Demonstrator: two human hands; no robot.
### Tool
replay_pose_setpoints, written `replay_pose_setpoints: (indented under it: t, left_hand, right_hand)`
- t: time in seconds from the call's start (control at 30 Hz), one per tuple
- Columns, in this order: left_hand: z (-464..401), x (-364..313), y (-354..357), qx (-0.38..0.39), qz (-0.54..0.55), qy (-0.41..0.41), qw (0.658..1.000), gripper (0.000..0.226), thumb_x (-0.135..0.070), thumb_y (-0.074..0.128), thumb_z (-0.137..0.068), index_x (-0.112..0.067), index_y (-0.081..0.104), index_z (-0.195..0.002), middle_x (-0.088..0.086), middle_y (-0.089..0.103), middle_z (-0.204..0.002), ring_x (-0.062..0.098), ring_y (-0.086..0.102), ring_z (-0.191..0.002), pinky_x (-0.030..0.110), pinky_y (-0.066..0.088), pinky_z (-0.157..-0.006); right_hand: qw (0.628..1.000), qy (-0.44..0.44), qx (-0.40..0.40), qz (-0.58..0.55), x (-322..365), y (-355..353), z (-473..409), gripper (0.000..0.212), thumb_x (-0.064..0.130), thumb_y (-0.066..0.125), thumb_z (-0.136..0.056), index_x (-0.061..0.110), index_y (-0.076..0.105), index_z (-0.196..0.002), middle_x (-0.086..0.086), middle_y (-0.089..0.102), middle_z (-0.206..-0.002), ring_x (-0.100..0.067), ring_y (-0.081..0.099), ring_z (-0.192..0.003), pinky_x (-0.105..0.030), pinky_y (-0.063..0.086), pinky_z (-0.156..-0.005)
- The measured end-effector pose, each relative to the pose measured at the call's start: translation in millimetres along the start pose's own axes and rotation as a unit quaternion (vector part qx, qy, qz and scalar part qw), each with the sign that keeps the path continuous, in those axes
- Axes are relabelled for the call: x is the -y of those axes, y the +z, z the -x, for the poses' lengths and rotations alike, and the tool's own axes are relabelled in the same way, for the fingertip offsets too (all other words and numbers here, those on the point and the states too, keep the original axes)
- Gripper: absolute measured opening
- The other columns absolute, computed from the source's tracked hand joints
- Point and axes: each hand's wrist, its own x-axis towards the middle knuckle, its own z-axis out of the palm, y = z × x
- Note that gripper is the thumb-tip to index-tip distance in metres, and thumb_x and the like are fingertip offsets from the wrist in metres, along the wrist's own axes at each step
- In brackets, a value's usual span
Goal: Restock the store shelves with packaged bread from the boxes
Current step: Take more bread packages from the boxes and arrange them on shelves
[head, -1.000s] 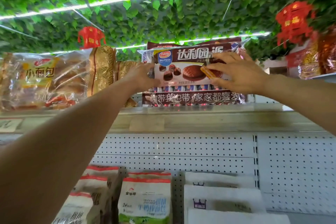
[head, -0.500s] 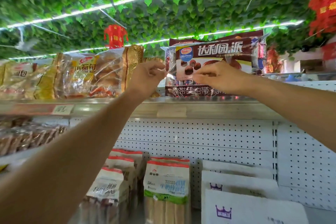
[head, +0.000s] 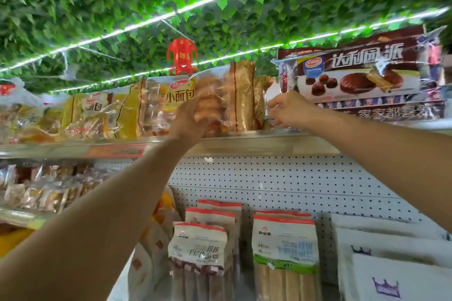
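Observation:
A clear bag of small buns (head: 179,99) with a yellow label stands on the top shelf (head: 256,144), among several similar bread bags to its left. My left hand (head: 192,121) reaches up and touches the front of this bag; the hand is blurred. A brown chocolate pie pack (head: 354,76) stands on the shelf at the right. My right hand (head: 288,110) hovers at that pack's lower left corner with fingers loosely curled and nothing visible between them. A gold-patterned bag (head: 241,98) stands between the two hands.
On the lower shelf stand white bread packs with red tops (head: 200,244), a green-banded pack (head: 283,244) and white bags with a purple crown (head: 391,273). A white pegboard (head: 281,178) backs them. A red ornament (head: 182,56) hangs from the leafy ceiling.
My left hand has moved left from the pie pack to the bun bag. My right hand has slid off the pack's front to its lower left corner. The view has turned left.

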Motion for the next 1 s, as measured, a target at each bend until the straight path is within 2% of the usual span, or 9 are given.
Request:
replay_pose_setpoints:
  t: [0.1, 0.17, 0.33, 0.43, 0.47, 0.57, 0.7, 0.9, 1.0]
  left_hand:
    - [3.3, 5.9, -18.2, 0.046, -0.095, 0.001, 0.994, 0.066, -0.033, 0.06, -0.092, -0.035, 0.032, -0.152, 0.003, 0.038, -0.153, 0.031, 0.051, -0.128, 0.054, 0.05, -0.099]
    - [0.5, 14.6, -24.5, 0.06, -0.095, 0.023, 0.993, 0.058, -0.033, 0.059, -0.094, -0.035, 0.038, -0.148, 0.003, 0.037, -0.153, 0.03, 0.045, -0.134, 0.055, 0.037, -0.111]
    - [-16.9, 50.6, -30.0, 0.089, -0.093, 0.079, 0.989, 0.057, -0.051, 0.054, -0.087, -0.046, 0.04, -0.142, -0.008, 0.035, -0.155, 0.032, 0.034, -0.142, 0.058, 0.026, -0.117]
    - [-20.1, 63.1, -31.6, 0.095, -0.106, 0.087, 0.986, 0.058, -0.047, 0.053, -0.097, -0.042, 0.032, -0.151, -0.01, 0.021, -0.162, 0.029, 0.012, -0.151, 0.037, -0.009, -0.116]
    - [-19.5, 65.5, -31.7, 0.08, -0.109, 0.087, 0.987, 0.058, -0.046, 0.052, -0.098, -0.04, 0.031, -0.152, -0.011, 0.019, -0.163, 0.027, 0.009, -0.151, 0.035, -0.004, -0.116]
    - [-18.9, 78.1, -34.6, 0.03, -0.1, 0.042, 0.994, 0.066, -0.05, 0.052, -0.096, -0.042, 0.021, -0.154, -0.013, 0.004, -0.165, 0.031, -0.006, -0.151, 0.059, 0.01, -0.12]
    - [-29.1, 95.4, -37.4, 0.039, -0.107, -0.009, 0.993, 0.084, -0.059, 0.051, -0.093, -0.041, -0.002, -0.156, -0.006, -0.02, -0.164, 0.038, -0.02, -0.148, 0.06, 0.001, -0.12]
    - [-54.0, 103.8, -40.5, 0.049, -0.107, 0.006, 0.993, 0.095, -0.059, 0.065, -0.084, -0.037, 0.009, -0.157, -0.003, -0.006, -0.165, 0.041, -0.001, -0.149, 0.058, 0.01, -0.12]
    - [-60.6, 106.7, -39.8, 0.045, -0.126, 0.015, 0.991, 0.099, -0.063, 0.065, -0.081, -0.033, 0.01, -0.157, -0.001, -0.002, -0.164, 0.038, 0.006, -0.149, 0.055, 0.01, -0.121]
  right_hand:
    - [0.997, 0.058, -0.037, 0.029, 15.2, 31.0, -16.8, 0.036, 0.005, 0.058, -0.093, -0.012, 0.057, -0.124, -0.029, 0.064, -0.115, -0.031, 0.062, -0.093, -0.039, 0.053, -0.082]
    - [0.993, 0.088, -0.054, 0.05, 25.9, 45.7, -24.2, 0.033, 0.006, 0.063, -0.09, -0.011, 0.061, -0.119, -0.028, 0.064, -0.115, -0.029, 0.063, -0.087, -0.046, 0.054, -0.086]
    - [0.977, 0.138, -0.135, 0.094, 22.0, 58.3, -39.4, 0.021, 0.006, 0.058, -0.088, -0.003, 0.066, -0.104, -0.021, 0.067, -0.106, -0.03, 0.064, -0.094, -0.037, 0.054, -0.082]
    - [0.977, 0.14, -0.141, 0.074, 28.4, 58.8, -35.8, 0.023, 0.007, 0.06, -0.089, -0.009, 0.067, -0.104, -0.026, 0.067, -0.103, -0.028, 0.06, -0.084, -0.04, 0.051, -0.087]
    - [0.977, 0.138, -0.147, 0.067, 30.3, 59.2, -34.1, 0.022, 0.005, 0.062, -0.088, -0.012, 0.067, -0.102, -0.03, 0.067, -0.102, -0.026, 0.059, -0.081, -0.042, 0.052, -0.088]
    - [0.973, 0.141, -0.162, 0.081, 32.4, 62.8, -34.6, 0.021, 0.003, 0.066, -0.087, -0.013, 0.067, -0.101, -0.029, 0.068, -0.099, -0.028, 0.064, -0.084, -0.043, 0.053, -0.087]
    - [0.964, 0.163, -0.158, 0.137, 31.6, 65.8, -38.4, 0.025, 0.008, 0.054, -0.092, -0.011, 0.063, -0.106, -0.024, 0.066, -0.103, -0.036, 0.064, -0.1, -0.038, 0.054, -0.083]
    - [0.943, 0.225, -0.173, 0.171, 38.5, 63.6, -35.0, 0.018, 0.01, 0.051, -0.092, -0.002, 0.054, -0.105, -0.021, 0.058, -0.103, -0.031, 0.057, -0.086, -0.032, 0.044, -0.068]
    - [0.945, 0.09, -0.255, 0.183, 40.4, 72.1, -34.1, 0.03, 0.015, 0.056, -0.092, 0.003, 0.051, -0.118, -0.02, 0.05, -0.121, -0.036, 0.053, -0.108, -0.04, 0.048, -0.085]
